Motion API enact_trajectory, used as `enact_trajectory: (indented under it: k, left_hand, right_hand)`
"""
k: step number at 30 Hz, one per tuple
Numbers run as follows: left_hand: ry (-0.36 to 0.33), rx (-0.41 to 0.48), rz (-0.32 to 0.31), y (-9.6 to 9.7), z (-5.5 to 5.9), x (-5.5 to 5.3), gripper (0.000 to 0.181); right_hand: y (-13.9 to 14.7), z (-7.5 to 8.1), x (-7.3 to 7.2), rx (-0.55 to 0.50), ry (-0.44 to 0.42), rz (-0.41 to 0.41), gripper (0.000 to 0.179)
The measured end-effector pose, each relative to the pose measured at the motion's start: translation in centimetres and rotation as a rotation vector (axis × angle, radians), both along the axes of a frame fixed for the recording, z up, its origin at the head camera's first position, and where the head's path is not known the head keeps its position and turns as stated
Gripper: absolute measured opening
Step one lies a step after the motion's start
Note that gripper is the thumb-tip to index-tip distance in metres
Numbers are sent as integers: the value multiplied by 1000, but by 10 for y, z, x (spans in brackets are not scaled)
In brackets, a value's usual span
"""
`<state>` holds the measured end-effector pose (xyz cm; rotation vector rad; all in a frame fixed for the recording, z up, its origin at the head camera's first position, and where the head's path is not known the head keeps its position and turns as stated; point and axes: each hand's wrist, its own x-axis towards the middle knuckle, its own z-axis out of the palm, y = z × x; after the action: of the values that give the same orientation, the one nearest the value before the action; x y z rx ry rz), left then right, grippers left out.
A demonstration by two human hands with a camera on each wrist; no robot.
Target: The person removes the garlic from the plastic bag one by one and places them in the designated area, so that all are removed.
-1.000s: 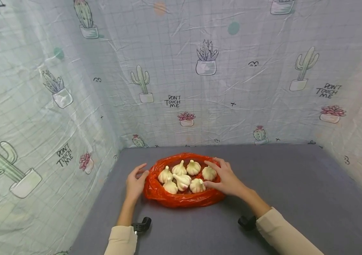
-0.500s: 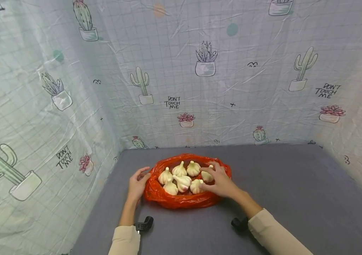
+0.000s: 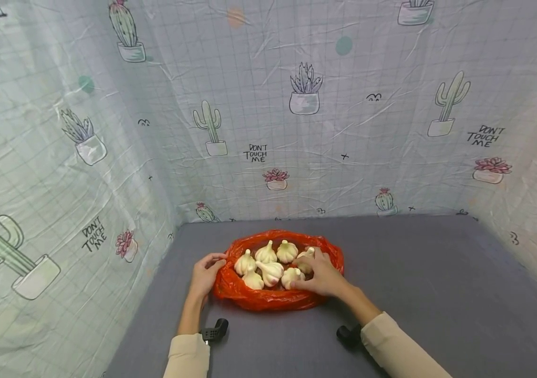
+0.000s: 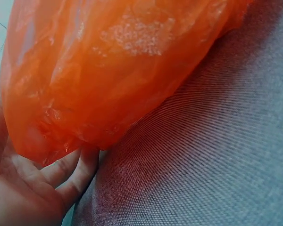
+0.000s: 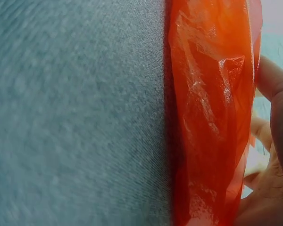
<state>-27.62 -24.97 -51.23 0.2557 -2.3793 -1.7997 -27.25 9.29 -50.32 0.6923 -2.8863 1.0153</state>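
Observation:
A red plastic bag (image 3: 268, 301) lies with its mouth spread wide, holding several whole garlic bulbs (image 3: 270, 271). At its left end, my left hand (image 3: 203, 275) pinches the rim between thumb and fingers; in the left wrist view, its fingers (image 4: 82, 167) reach behind the thin plastic. My right hand (image 3: 323, 274) comes over the bag's right side, thumb and fingers spread apart around the rightmost garlic bulb (image 3: 305, 261), which it partly covers. Its thumb is by the lower right bulb (image 3: 291, 277). In the right wrist view, the bag wall (image 5: 207, 117) hides much of the grasp.
The bag rests on a grey cloth-covered table (image 3: 420, 294). Behind it and at both sides hang pale curtains (image 3: 325, 173) printed with cacti. A black wrist device (image 3: 215, 331) sits under each forearm.
My right hand has moved left and down into the bag, over the rightmost bulb. My left hand has shifted slightly right, and its fingers have closed onto the bag's rim.

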Motion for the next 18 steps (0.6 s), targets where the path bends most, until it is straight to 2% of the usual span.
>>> enact_trajectory:
  k: [9,15,18]
  left_hand:
    - [-32,26,-33,-2,-3,-2,24]
    - [-67,53,-32,-2,-3,-2,25]
    - [-62,47,-38,-3,-3,-2,26]
  right_hand:
    - [-3,-2,3,31,-38,15,55]
    - [-6,-3,3,18,-5,14,53]
    - [-6,-4,2,12,8,10,51]
